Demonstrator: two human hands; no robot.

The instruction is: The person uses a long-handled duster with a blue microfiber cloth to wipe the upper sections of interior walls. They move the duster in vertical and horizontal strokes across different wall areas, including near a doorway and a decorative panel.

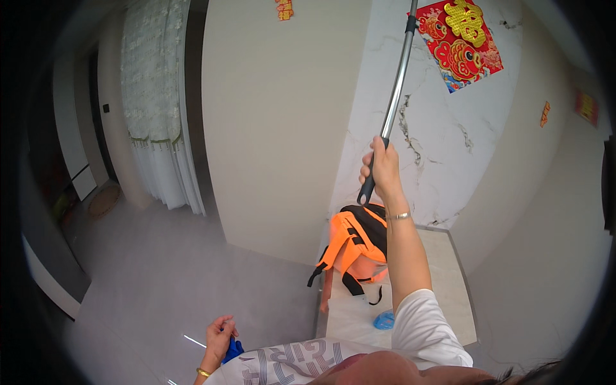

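My right hand (381,166) is closed around the black handle of a metal telescopic pole (398,82), raised in front of the marble-patterned wall. The pole's upper end runs out of view at the top, past a red poster (462,45) with gold fish and lettering. Low at the left, my left hand (221,337) is bent beside my shirt, with a blue cloth or glove (234,349) at its palm; whether the fingers grip it I cannot tell. Below the pole's handle, an orange and black backpack (358,240) rests on a pale ledge, partly behind my right forearm.
A blue item (384,320) lies on the pale ledge (442,269) near my right sleeve. White lace curtains (156,106) hang at a doorway on the left. Beyond them a round brown mat (104,201) lies on the grey floor (192,269). Small red-gold decorations (545,114) are on the walls.
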